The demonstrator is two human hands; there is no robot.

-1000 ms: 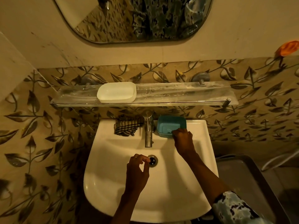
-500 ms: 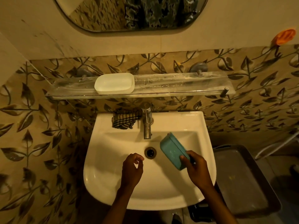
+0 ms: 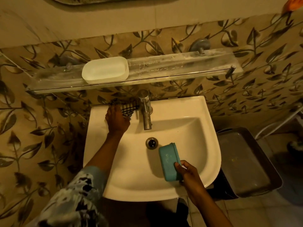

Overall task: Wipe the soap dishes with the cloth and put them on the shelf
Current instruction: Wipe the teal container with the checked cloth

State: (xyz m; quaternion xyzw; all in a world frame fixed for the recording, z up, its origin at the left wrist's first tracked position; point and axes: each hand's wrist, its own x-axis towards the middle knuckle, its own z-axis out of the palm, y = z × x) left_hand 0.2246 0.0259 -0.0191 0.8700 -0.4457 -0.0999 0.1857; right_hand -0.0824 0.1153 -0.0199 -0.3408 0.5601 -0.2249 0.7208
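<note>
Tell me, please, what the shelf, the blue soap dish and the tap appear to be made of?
The shelf looks like clear glass or acrylic: the leaf tiles show through it, under whitish streaks. The blue soap dish, held in the right hand, seems matte moulded plastic, with rounded corners and even colour. The tap appears dull, unpolished metal, grey with soft highlights.

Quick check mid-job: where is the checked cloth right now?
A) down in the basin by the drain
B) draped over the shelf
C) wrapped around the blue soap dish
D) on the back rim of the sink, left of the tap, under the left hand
D: the checked cloth lies on the sink rim left of the tap, with the left hand on it.
</note>
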